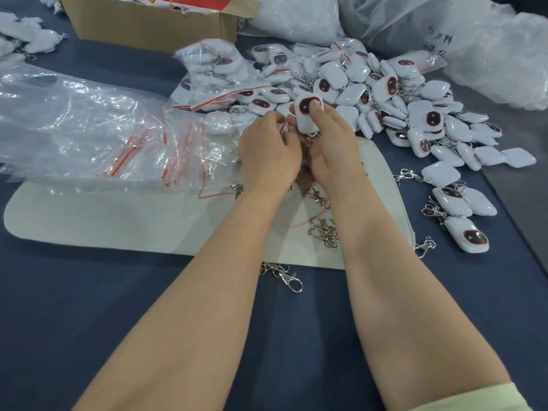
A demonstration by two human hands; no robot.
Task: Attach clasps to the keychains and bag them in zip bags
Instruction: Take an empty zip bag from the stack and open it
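The job is in mid-run, and by the look of the piles well short of finished. The right hand (329, 143) grips one white keychain (308, 114) above the far edge of the grey mat (118, 221), thumb pressed on its dark, red-rimmed oval face and fingers wrapped behind it. The left hand (267, 155) sits just beside it with fingers curled in toward the keychain's lower end. A short red line shows at its fingertips, but whether it pinches a bag edge, a clasp or nothing cannot be told. Whether this keychain already carries its clasp is also hidden between the hands.

Done so far: several bagged keychains (219, 72) lie in red-striped zip bags at the far side of the heap. A few keychains with clasps attached (453, 209) lie unbagged to the right of the mat.

Left to do: a large pile of loose keychains (415, 114) spreads beyond and to the right of the hands, many of them showing no clasp. Loose clasps (323, 229) lie scattered on the mat and one (290, 280) on the blue table cover below it. A thick stack of empty zip bags (118, 137) waits at the left. A cardboard box (148, 22) stands at the far edge.
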